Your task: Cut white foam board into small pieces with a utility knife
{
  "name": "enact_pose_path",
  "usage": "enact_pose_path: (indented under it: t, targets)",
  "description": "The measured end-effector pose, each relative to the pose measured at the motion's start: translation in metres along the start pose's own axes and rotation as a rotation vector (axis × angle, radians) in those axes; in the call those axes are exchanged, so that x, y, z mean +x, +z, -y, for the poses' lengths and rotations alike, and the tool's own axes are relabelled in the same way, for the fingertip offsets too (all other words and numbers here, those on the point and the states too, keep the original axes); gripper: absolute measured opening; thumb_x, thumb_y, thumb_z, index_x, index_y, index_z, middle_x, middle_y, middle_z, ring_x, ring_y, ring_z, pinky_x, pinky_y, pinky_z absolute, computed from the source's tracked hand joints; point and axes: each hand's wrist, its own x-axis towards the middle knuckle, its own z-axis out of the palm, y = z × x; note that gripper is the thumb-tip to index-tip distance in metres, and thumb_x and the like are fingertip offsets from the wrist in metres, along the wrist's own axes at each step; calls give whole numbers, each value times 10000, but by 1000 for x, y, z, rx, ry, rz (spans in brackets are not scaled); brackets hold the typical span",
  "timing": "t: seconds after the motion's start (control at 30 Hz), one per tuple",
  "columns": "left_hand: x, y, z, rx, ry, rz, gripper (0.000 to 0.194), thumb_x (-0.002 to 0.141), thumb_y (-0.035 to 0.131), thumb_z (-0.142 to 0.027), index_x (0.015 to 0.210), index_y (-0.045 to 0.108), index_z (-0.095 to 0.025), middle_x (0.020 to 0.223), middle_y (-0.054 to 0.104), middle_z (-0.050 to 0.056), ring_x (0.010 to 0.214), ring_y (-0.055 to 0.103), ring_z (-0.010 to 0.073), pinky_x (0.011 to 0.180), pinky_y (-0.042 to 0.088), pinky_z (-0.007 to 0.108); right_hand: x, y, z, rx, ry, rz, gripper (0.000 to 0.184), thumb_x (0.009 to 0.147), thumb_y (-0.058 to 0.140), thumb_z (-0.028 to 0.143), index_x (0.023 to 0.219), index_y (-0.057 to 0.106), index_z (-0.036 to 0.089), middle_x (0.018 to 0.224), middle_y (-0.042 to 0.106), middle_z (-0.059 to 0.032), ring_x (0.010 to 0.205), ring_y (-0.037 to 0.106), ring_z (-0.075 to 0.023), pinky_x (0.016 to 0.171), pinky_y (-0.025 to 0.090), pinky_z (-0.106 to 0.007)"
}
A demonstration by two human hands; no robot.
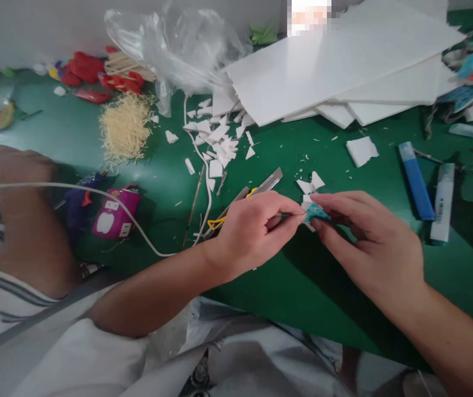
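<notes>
Left hand (253, 229) and right hand (379, 240) pinch one turquoise piece (315, 212).

Confirm the following quantities at your station. You have two hands: one left hand (253, 226) and one right hand (371, 242). Between them, count one teal piece (316, 213). To your right, count two markers: one blue marker (416, 182) and one white marker (442, 204). Count one cutter blade (272, 178), one purple item (116, 214), one clear plastic bag (186, 49) and one heap of yellow strands (124, 129). Count at least three white sheets (302, 77); they overlap. Treat the white scraps (219, 140) as many; overlap prevents your exact count. Count one other person's forearm (29, 220).
</notes>
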Motion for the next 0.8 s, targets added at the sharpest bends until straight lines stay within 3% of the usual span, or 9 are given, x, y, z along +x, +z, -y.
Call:
enact_pose_path:
  t: [0.8]
  targets:
    - [0,4,2,-32,44,7,107,881,688,-102,817,706,-186,673,661,-68,537,513,55,615,458,177,0,4,-1,65,-22,-5,241,885,643,129,1076,718,255,1017,766,-33,687,691,-117,566,583,-253]
